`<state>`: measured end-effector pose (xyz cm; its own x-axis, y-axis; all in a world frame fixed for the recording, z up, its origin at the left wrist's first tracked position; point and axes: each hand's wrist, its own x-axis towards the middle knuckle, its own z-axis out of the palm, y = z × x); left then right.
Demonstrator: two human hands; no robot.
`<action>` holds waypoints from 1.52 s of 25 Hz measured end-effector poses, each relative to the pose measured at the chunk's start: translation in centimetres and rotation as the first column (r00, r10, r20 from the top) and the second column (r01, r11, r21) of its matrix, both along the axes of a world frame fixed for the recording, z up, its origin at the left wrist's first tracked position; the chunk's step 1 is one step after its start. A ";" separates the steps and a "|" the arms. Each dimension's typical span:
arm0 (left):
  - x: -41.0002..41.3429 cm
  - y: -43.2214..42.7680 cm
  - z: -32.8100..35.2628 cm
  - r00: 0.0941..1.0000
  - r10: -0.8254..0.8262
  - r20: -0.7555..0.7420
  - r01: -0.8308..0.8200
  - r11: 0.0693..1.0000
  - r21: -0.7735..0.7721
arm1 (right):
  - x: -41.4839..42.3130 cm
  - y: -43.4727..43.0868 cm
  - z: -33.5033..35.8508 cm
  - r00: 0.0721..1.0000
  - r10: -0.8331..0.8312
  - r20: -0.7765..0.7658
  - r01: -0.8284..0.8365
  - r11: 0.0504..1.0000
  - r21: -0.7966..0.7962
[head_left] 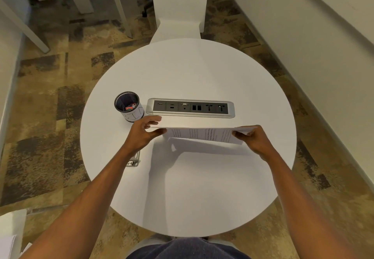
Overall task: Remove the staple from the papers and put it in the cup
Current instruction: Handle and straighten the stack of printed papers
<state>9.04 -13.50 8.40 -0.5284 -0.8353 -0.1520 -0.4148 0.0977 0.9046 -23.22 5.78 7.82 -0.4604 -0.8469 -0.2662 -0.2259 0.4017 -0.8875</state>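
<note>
Both hands hold a stack of printed papers (204, 134) lifted above the round white table (188, 188), seen nearly edge-on, with a shadow beneath. My left hand (142, 133) pinches the left end of the papers. My right hand (253, 139) grips the right end. A black mesh cup (129, 106) with a white paper label stands just behind my left hand, with small items inside. A silver metal tool (134, 160), possibly the staple remover, lies on the table, half hidden under my left wrist. The staple itself is too small to see.
A silver power and data socket strip (190, 108) is set into the table just behind the papers. A white chair (179, 10) stands at the far side. White walls run along the right, desk legs along the left, patterned carpet all around.
</note>
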 end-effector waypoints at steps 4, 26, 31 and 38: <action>-0.1 -1.2 1.8 0.992 0.104 -0.070 -0.107 0.993 -0.046 | -1.1 -1.4 5.2 0.995 0.009 -0.098 -0.011 1.000 -0.023; -3.6 2.0 3.7 0.935 -0.106 -0.337 0.194 0.952 0.237 | -1.6 -0.3 10.0 0.878 0.415 0.239 -0.434 0.900 0.033; -4.3 2.2 3.4 0.922 -0.066 -0.383 0.162 0.960 0.226 | 4.1 -2.1 6.0 0.932 0.307 0.192 -0.302 0.952 -0.054; -4.5 0.7 3.9 0.947 -0.144 -0.286 0.166 0.985 0.054 | 4.2 -3.8 5.4 0.987 0.156 -0.040 -0.159 0.983 -0.088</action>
